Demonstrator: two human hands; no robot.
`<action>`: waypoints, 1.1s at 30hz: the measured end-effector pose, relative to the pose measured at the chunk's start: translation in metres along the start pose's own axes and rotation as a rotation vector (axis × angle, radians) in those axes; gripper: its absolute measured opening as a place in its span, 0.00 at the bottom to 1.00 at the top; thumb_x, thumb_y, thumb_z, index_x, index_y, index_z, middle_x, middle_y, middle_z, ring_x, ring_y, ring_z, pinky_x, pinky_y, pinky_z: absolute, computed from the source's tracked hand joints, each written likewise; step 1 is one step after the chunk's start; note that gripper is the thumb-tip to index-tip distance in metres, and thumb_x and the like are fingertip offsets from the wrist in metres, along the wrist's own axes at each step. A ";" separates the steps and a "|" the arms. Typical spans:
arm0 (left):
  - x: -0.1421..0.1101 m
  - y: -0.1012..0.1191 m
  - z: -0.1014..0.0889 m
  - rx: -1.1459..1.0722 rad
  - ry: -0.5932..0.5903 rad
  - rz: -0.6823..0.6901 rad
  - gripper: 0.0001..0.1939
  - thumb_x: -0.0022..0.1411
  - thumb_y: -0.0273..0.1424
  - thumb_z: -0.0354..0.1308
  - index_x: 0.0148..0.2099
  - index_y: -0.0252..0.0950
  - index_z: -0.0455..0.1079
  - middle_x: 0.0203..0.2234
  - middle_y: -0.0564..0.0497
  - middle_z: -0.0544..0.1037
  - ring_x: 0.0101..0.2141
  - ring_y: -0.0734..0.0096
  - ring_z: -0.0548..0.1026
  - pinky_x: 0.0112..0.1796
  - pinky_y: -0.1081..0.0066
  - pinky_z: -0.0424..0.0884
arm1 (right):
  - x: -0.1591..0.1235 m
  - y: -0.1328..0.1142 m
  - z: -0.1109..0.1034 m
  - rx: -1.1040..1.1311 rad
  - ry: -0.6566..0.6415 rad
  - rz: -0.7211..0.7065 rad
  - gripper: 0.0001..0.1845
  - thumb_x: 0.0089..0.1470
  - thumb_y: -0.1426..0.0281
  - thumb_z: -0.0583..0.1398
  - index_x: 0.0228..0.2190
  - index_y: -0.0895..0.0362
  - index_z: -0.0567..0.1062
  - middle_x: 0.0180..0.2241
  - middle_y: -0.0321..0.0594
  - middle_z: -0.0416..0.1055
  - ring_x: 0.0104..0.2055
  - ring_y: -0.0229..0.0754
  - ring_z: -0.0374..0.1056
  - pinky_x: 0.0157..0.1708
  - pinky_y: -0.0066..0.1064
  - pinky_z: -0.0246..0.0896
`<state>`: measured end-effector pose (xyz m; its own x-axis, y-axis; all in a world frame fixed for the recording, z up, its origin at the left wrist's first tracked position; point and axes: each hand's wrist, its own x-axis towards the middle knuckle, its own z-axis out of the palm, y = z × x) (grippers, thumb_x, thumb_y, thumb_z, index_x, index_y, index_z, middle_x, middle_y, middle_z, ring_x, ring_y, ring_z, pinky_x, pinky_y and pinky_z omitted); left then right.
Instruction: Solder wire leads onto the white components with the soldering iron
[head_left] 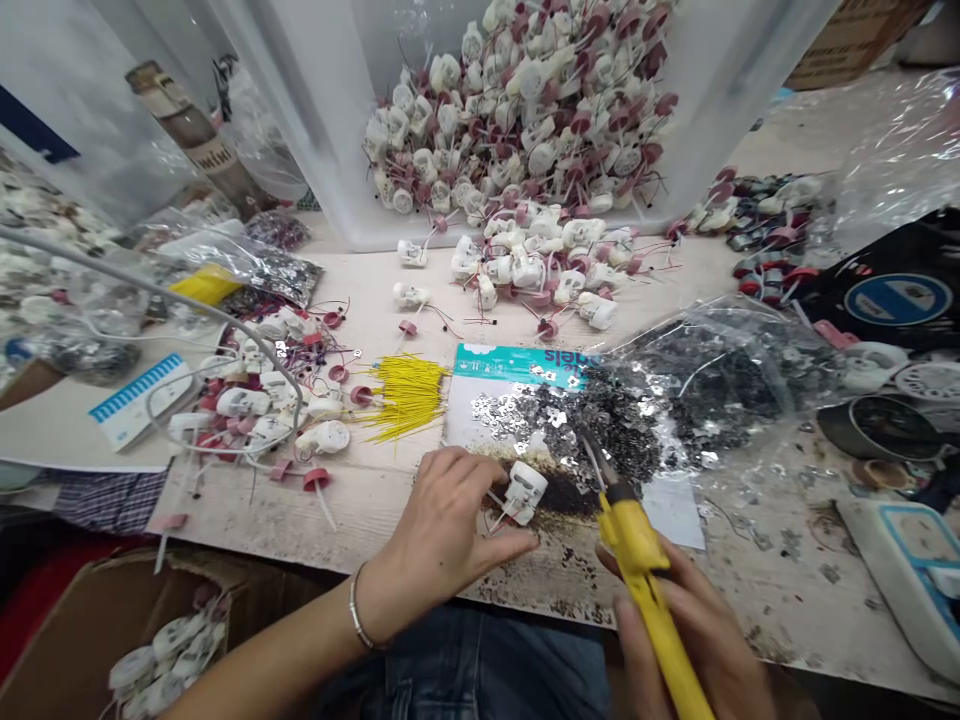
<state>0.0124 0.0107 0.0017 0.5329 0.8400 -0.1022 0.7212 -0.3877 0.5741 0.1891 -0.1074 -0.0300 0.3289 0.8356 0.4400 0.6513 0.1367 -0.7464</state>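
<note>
A small white plastic housing (526, 492) with thin wires sits at the fingertips of my left hand (450, 520). The curled fingers hold it from its left side, while the thumb stretches out below it. My right hand (690, 620) is wrapped round a yellow soldering iron (637, 560). Its thin metal tip points up and left, over a heap of small flat metal pieces (615, 420). Whether the tip touches a piece, I cannot tell. Beneath the heap lies a white sheet with a teal band (480, 362), stained dark near my left hand.
A big translucent bin (330, 180) full of white and pink parts stands at the back. Yellow wires (409, 397) lie left of the sheet, beside more housings (247, 400). A clear plastic bag (720, 390) spreads right. A cardboard box (82, 630) sits lower left.
</note>
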 end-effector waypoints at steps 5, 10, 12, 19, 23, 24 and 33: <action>0.000 -0.005 -0.001 0.102 -0.097 0.186 0.20 0.57 0.33 0.64 0.50 0.35 0.65 0.50 0.44 0.74 0.56 0.51 0.65 0.58 0.46 0.48 | 0.024 0.020 0.053 0.076 -0.008 -0.249 0.09 0.51 0.82 0.58 0.29 0.56 0.69 0.53 0.42 0.62 0.50 0.41 0.69 0.41 0.29 0.73; 0.003 -0.016 0.001 -0.028 -0.101 0.180 0.08 0.66 0.27 0.53 0.36 0.35 0.72 0.30 0.51 0.79 0.35 0.69 0.75 0.49 0.62 0.65 | 0.030 0.033 0.071 0.055 -0.033 -0.251 0.08 0.51 0.81 0.59 0.30 0.56 0.70 0.51 0.41 0.61 0.49 0.40 0.68 0.43 0.30 0.73; 0.008 -0.019 0.000 -0.164 -0.079 0.133 0.06 0.64 0.28 0.56 0.36 0.36 0.74 0.31 0.52 0.79 0.35 0.70 0.75 0.42 0.69 0.69 | 0.027 0.032 0.066 0.058 -0.016 -0.252 0.09 0.50 0.82 0.59 0.30 0.56 0.70 0.52 0.41 0.60 0.48 0.39 0.69 0.42 0.29 0.73; 0.052 -0.012 0.010 0.109 -0.079 -0.052 0.07 0.64 0.29 0.55 0.38 0.35 0.75 0.33 0.47 0.80 0.36 0.63 0.75 0.39 0.65 0.67 | 0.019 0.018 0.049 0.121 0.050 -0.119 0.11 0.48 0.82 0.62 0.24 0.57 0.66 0.48 0.41 0.64 0.42 0.36 0.72 0.38 0.24 0.73; 0.057 -0.008 0.011 0.245 -0.176 -0.035 0.10 0.65 0.28 0.53 0.34 0.35 0.75 0.32 0.48 0.80 0.37 0.61 0.76 0.40 0.63 0.63 | 0.016 0.017 0.043 0.107 0.168 -0.039 0.13 0.48 0.82 0.62 0.22 0.57 0.65 0.46 0.42 0.66 0.45 0.36 0.71 0.39 0.24 0.71; 0.055 -0.008 0.010 0.268 -0.184 -0.029 0.11 0.65 0.29 0.53 0.34 0.35 0.75 0.31 0.47 0.80 0.37 0.61 0.76 0.40 0.62 0.62 | 0.015 0.017 0.042 0.109 0.178 -0.040 0.13 0.48 0.82 0.62 0.22 0.57 0.65 0.46 0.42 0.66 0.46 0.37 0.70 0.38 0.24 0.71; 0.056 -0.002 0.013 0.092 -0.239 -0.047 0.05 0.62 0.30 0.57 0.36 0.37 0.75 0.28 0.52 0.80 0.32 0.65 0.74 0.39 0.63 0.57 | 0.014 0.016 0.052 0.205 0.122 -0.040 0.11 0.50 0.81 0.60 0.24 0.57 0.65 0.48 0.42 0.65 0.46 0.42 0.71 0.34 0.32 0.75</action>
<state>0.0464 0.0543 -0.0156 0.5792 0.7489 -0.3220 0.7790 -0.3921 0.4893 0.1681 -0.0660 -0.0617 0.3944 0.7585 0.5188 0.5168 0.2837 -0.8077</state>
